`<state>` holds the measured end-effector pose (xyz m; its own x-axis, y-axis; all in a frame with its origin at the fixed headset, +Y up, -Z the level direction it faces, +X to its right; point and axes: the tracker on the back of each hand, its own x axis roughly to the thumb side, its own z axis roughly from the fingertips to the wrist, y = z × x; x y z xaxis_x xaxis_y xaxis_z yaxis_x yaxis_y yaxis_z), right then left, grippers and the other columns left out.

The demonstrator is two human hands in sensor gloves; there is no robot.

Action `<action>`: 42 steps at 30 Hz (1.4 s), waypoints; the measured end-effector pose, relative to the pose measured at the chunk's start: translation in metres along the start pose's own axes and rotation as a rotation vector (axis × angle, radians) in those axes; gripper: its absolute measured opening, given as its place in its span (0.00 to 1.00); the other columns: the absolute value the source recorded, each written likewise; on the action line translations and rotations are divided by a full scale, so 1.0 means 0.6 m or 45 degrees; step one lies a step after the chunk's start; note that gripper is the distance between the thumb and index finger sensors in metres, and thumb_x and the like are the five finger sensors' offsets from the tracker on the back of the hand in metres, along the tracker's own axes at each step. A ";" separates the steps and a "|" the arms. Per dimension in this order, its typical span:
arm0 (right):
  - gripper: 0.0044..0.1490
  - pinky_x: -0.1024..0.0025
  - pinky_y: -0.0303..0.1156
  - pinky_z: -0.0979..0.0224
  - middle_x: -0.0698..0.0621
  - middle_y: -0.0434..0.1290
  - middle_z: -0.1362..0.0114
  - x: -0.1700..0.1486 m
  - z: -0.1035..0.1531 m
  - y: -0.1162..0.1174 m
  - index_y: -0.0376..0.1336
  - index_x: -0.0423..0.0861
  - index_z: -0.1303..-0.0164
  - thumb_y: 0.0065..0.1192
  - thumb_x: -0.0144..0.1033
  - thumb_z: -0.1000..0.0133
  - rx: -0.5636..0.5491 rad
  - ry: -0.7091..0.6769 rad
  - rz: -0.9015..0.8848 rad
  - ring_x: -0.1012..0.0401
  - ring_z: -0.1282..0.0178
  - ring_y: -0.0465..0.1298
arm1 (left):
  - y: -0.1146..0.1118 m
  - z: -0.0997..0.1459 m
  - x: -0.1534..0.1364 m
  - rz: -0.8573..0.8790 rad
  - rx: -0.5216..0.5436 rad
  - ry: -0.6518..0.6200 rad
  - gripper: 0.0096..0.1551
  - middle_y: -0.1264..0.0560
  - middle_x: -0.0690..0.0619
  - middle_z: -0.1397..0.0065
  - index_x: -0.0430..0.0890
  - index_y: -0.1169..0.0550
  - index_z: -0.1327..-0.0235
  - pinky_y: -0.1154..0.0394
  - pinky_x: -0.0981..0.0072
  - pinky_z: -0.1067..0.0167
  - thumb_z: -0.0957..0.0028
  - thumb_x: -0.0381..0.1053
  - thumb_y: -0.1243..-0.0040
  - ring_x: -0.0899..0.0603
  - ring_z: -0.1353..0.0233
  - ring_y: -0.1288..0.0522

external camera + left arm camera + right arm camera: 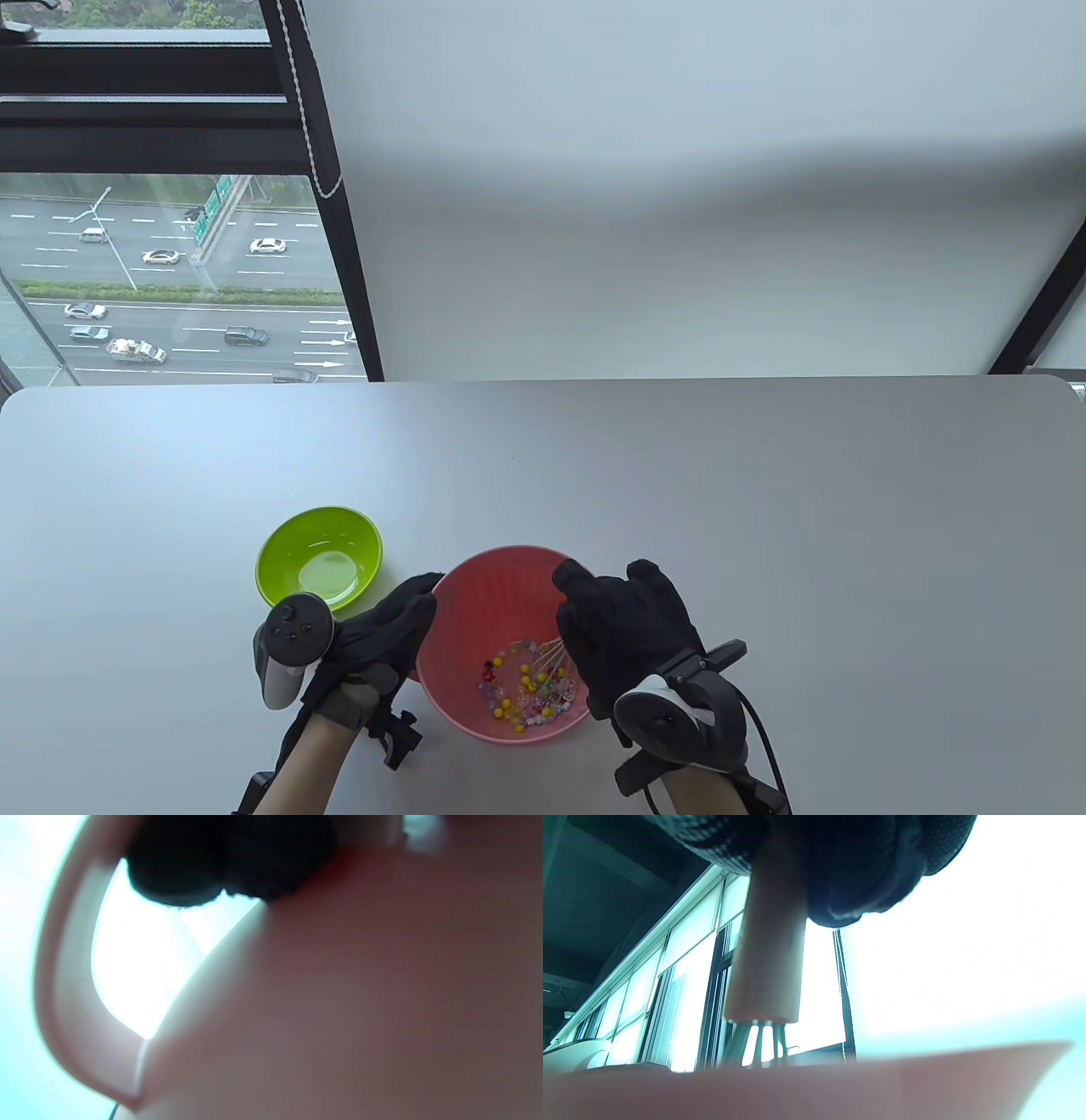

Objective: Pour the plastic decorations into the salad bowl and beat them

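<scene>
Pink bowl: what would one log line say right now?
step: beating | right hand: grips whisk | left hand: holds pink bowl | green bowl: empty

Black gloved hands, grey-black trackers

Beads, whisk in pink bowl

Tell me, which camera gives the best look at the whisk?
The right wrist view: the whisk shows its wooden handle and wire tops, held by the right hand. The table view shows only wires among beads; the left wrist view shows none.
</scene>
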<state>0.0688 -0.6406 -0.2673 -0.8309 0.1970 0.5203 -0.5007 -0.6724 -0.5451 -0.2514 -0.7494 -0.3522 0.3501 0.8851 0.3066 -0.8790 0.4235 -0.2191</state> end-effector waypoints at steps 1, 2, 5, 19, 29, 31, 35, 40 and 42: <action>0.31 0.51 0.65 0.23 0.56 0.78 0.44 -0.001 0.000 0.000 0.56 0.61 0.23 0.57 0.55 0.37 0.007 0.007 -0.014 0.59 0.58 0.79 | 0.000 0.000 0.000 0.000 0.000 0.000 0.40 0.18 0.52 0.67 0.40 0.26 0.30 0.33 0.38 0.31 0.39 0.69 0.55 0.41 0.59 0.19; 0.31 0.51 0.65 0.23 0.56 0.78 0.44 -0.002 -0.001 0.001 0.57 0.60 0.23 0.57 0.55 0.37 0.015 0.015 -0.030 0.59 0.58 0.79 | -0.001 0.000 0.000 0.000 0.000 0.000 0.40 0.18 0.52 0.67 0.40 0.26 0.30 0.33 0.38 0.31 0.39 0.69 0.55 0.41 0.59 0.19; 0.31 0.51 0.65 0.23 0.56 0.78 0.44 -0.003 -0.001 0.003 0.57 0.59 0.24 0.57 0.55 0.37 0.030 0.034 -0.059 0.59 0.59 0.80 | -0.001 0.000 0.000 0.000 0.000 0.000 0.40 0.18 0.52 0.67 0.40 0.26 0.30 0.33 0.38 0.31 0.39 0.69 0.55 0.41 0.59 0.19; 0.30 0.53 0.68 0.25 0.56 0.80 0.41 0.002 -0.001 0.027 0.60 0.58 0.30 0.65 0.56 0.40 0.112 0.068 -0.186 0.60 0.57 0.83 | 0.000 0.000 0.000 0.001 0.000 0.000 0.40 0.18 0.52 0.67 0.40 0.26 0.30 0.33 0.38 0.31 0.39 0.69 0.55 0.41 0.59 0.19; 0.30 0.53 0.67 0.24 0.57 0.78 0.39 0.006 0.000 0.024 0.59 0.59 0.30 0.65 0.55 0.40 0.070 0.002 -0.034 0.60 0.54 0.83 | 0.000 0.000 0.000 0.000 0.000 0.000 0.40 0.18 0.52 0.67 0.40 0.26 0.30 0.33 0.38 0.31 0.39 0.69 0.55 0.41 0.59 0.19; 0.30 0.53 0.66 0.24 0.57 0.78 0.39 0.006 0.000 0.023 0.59 0.60 0.29 0.64 0.55 0.39 0.066 -0.005 -0.016 0.59 0.53 0.83 | 0.000 0.000 0.000 -0.001 0.000 0.000 0.40 0.18 0.52 0.67 0.40 0.26 0.30 0.33 0.38 0.31 0.39 0.69 0.55 0.41 0.59 0.19; 0.29 0.52 0.66 0.23 0.57 0.78 0.38 0.006 0.001 0.020 0.58 0.61 0.29 0.64 0.54 0.39 0.054 -0.014 0.005 0.59 0.52 0.82 | 0.000 0.000 0.000 -0.001 0.000 0.000 0.40 0.18 0.52 0.67 0.40 0.26 0.30 0.33 0.38 0.31 0.39 0.69 0.55 0.41 0.59 0.19; 0.29 0.52 0.65 0.23 0.57 0.77 0.39 0.005 0.002 0.017 0.58 0.61 0.28 0.62 0.54 0.38 0.036 -0.022 0.029 0.59 0.54 0.81 | 0.000 0.000 0.000 -0.001 0.000 0.000 0.40 0.18 0.52 0.67 0.40 0.26 0.30 0.33 0.38 0.31 0.39 0.69 0.55 0.41 0.59 0.19; 0.28 0.51 0.65 0.22 0.57 0.77 0.40 0.005 0.002 0.016 0.58 0.61 0.28 0.60 0.54 0.37 0.031 -0.023 0.038 0.59 0.54 0.81 | 0.000 0.000 0.000 -0.001 -0.001 0.000 0.40 0.18 0.52 0.67 0.40 0.26 0.30 0.33 0.38 0.31 0.39 0.69 0.55 0.41 0.59 0.19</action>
<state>0.0620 -0.6473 -0.2702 -0.8409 0.1633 0.5160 -0.4694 -0.6947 -0.5450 -0.2516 -0.7493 -0.3523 0.3506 0.8849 0.3068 -0.8786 0.4242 -0.2193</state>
